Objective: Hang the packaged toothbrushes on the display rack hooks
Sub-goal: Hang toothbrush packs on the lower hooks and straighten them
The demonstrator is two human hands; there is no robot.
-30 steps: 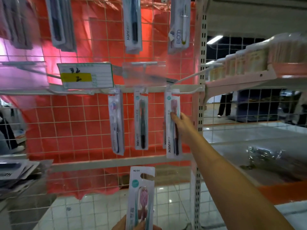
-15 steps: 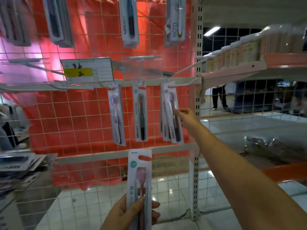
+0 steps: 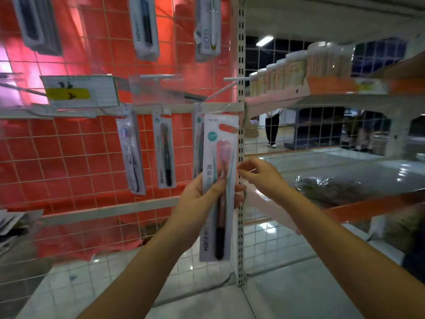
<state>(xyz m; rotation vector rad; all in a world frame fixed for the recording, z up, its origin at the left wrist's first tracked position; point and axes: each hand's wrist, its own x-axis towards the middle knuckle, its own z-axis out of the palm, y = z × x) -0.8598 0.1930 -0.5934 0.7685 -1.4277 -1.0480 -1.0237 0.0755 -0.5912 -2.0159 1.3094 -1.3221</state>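
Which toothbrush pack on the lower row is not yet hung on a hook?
The white carded pack with the pink-headed toothbrush, gripped by the left hand; the others hang from hooks.

Retail shop, wire grid rack (image 3: 76, 157) hung with packaged toothbrushes (image 3: 164, 150), price label (image 3: 80, 92), stocked shelf (image 3: 322, 88)

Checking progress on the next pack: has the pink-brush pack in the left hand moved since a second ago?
Yes. The left hand has raised the pink-brush toothbrush pack up beside the white perforated upright post.
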